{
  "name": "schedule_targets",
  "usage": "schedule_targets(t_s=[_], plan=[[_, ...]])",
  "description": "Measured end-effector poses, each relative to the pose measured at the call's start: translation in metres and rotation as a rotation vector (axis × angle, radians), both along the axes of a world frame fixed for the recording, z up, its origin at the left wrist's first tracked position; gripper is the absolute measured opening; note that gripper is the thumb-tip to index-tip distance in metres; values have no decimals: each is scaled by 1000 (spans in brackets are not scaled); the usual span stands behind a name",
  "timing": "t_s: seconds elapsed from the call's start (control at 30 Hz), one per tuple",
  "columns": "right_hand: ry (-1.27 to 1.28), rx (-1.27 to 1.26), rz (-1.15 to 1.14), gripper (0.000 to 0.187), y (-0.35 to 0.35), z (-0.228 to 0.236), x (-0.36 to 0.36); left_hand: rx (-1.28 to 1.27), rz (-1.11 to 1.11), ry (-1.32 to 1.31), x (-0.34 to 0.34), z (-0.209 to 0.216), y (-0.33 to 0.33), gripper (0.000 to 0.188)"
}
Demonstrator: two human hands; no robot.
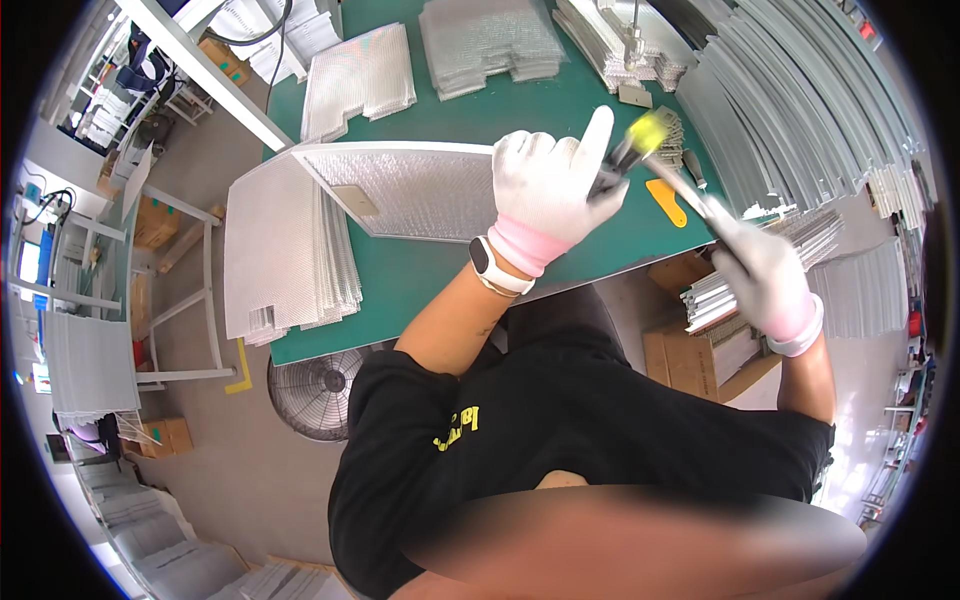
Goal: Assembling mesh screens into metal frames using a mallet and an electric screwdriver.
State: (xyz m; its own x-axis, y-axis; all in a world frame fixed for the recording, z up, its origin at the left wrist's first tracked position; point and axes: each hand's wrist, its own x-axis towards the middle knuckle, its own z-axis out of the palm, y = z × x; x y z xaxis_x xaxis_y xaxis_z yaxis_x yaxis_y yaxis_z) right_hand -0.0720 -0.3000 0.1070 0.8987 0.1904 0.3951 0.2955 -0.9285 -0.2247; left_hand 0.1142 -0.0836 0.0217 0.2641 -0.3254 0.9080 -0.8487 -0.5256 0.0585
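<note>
Both hands wear white gloves with pink cuffs. My left hand (545, 195), with a watch at the wrist, is raised over the green table (440, 275) and grips a black tool with a yellow end (632, 148); its index finger sticks up. My right hand (765, 275) is closed on a thin metal strip (685, 190) that runs up-left to meet the tool's yellow end. The strip and right hand are motion-blurred. A framed silver mesh panel (420, 190) lies flat on the table just left of my left hand.
A stack of mesh sheets (280, 250) overhangs the table's left end, with more mesh stacks (490, 40) at the back. An orange scraper (668, 202) lies near the tool. Long metal frame strips (790, 110) pile up at the right. Cardboard boxes (690, 360) and a floor fan (315, 392) sit below the table edge.
</note>
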Motion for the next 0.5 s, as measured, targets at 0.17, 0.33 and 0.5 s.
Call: schedule_targets(t_s=[0.17,0.33,0.5], plan=[[223,136,-37,59,-12,-32,16,-3,-20,34,-7,1,6,70],[321,95,-180,63,-23,-135,55,-80,-54,-7,-13,-3,4,47],[-308,79,-94,69,-26,-112,159,-82,-40,27,-27,0,7,23]])
